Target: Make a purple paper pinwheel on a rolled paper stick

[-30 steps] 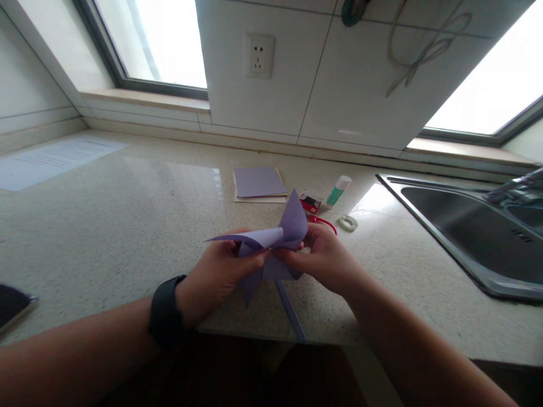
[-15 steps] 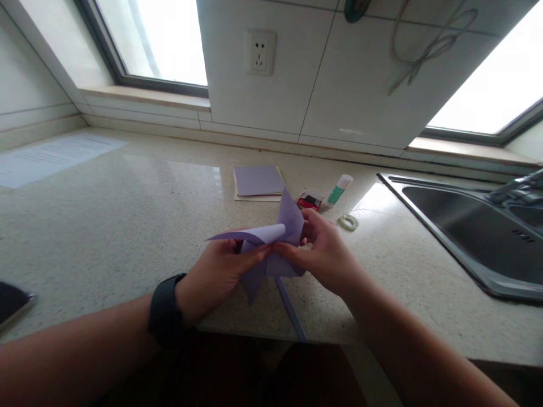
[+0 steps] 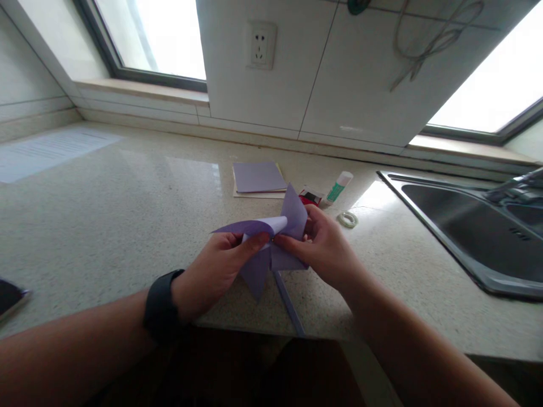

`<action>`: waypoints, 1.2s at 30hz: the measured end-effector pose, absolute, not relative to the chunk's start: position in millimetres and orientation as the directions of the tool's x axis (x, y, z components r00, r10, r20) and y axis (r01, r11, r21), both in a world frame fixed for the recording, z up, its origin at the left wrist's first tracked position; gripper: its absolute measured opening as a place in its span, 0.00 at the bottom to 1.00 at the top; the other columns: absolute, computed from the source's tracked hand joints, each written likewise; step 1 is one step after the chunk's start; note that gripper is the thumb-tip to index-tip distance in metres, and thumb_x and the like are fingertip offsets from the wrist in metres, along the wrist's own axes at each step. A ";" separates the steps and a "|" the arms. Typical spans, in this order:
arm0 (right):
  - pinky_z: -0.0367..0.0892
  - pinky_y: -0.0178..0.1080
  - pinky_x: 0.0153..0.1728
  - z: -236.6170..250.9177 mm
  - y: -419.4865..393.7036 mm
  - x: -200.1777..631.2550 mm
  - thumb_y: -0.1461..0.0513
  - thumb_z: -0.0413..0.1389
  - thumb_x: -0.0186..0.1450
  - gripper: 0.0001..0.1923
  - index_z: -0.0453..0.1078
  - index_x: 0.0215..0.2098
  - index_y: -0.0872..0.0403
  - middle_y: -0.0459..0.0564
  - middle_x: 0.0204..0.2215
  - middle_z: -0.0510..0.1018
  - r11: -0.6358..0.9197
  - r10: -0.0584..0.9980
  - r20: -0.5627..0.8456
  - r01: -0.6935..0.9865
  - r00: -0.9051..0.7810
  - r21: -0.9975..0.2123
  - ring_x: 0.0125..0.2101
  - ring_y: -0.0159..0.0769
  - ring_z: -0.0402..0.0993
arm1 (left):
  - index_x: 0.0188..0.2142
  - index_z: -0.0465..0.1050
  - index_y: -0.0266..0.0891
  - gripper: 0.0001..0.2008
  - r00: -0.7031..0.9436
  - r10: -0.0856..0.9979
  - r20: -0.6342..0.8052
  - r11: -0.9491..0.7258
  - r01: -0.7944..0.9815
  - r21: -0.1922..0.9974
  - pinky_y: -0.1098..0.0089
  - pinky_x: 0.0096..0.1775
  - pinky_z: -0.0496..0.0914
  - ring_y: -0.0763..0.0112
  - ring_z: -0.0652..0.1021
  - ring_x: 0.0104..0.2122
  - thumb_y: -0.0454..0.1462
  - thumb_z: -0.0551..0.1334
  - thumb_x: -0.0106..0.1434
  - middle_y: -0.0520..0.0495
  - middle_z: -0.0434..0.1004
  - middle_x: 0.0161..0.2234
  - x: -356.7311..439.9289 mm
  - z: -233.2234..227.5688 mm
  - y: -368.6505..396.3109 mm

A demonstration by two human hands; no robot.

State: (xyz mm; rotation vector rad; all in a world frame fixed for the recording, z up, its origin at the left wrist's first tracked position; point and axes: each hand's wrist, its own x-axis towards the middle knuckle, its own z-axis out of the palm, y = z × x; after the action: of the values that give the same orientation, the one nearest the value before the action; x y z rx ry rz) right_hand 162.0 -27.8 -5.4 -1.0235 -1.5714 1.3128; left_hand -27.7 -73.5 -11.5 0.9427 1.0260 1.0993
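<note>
A purple paper pinwheel (image 3: 294,213) with folded blades is held above the counter between my two hands. My left hand (image 3: 229,257) is closed on its left side, thumb near the centre, fingers partly hidden beneath a curled blade. From the right, my right hand (image 3: 324,246) pinches the paper, its thumb also close to the centre. A tiny dark fastener seems to show between the thumbs. Below the blades a thin purple stick (image 3: 289,305) slants down toward the counter's front edge; its upper end is hidden by the paper.
Behind the pinwheel lie a stack of purple and cream paper (image 3: 259,178), a small red-and-black box (image 3: 311,196), a glue stick (image 3: 340,186) and a tape roll (image 3: 347,219). A steel sink (image 3: 449,226) is at right. Printed sheets (image 3: 55,150) and a dark object (image 3: 11,298) lie left.
My left thumb has lifted slightly up and away from the centre, baring a small dark spot there. The pinwheel has tilted a little; both hands keep their hold.
</note>
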 end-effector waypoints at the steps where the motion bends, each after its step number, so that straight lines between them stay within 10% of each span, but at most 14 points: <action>1: 0.70 0.35 0.27 -5.6 -27.8 162.0 0.57 0.71 0.55 0.23 0.68 0.45 0.51 0.47 0.35 0.81 0.124 0.942 0.090 0.084 -0.324 -0.989 0.32 0.35 0.77 | 0.36 0.85 0.37 0.19 0.139 0.976 -0.165 0.195 -0.242 0.950 0.73 0.34 0.71 0.71 0.78 0.30 0.51 0.73 0.58 0.46 0.85 0.31 -27.4 -11.6 -73.4; 36: 0.67 0.36 0.25 -4.1 -28.0 160.9 0.55 0.70 0.55 0.31 0.58 0.47 0.48 0.46 0.34 0.81 0.098 0.953 0.073 0.073 -0.293 -0.992 0.28 0.35 0.75 | 0.36 0.83 0.39 0.18 0.027 0.999 -0.037 0.043 -0.231 0.972 0.72 0.36 0.72 0.69 0.78 0.33 0.52 0.70 0.60 0.47 0.85 0.35 -25.5 -21.3 -69.9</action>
State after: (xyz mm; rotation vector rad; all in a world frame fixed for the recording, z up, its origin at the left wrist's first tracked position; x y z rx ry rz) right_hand 160.9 -28.0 -4.1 -1.0539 -1.5295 1.3117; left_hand -25.5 -69.9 -21.3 1.0175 1.0385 1.2654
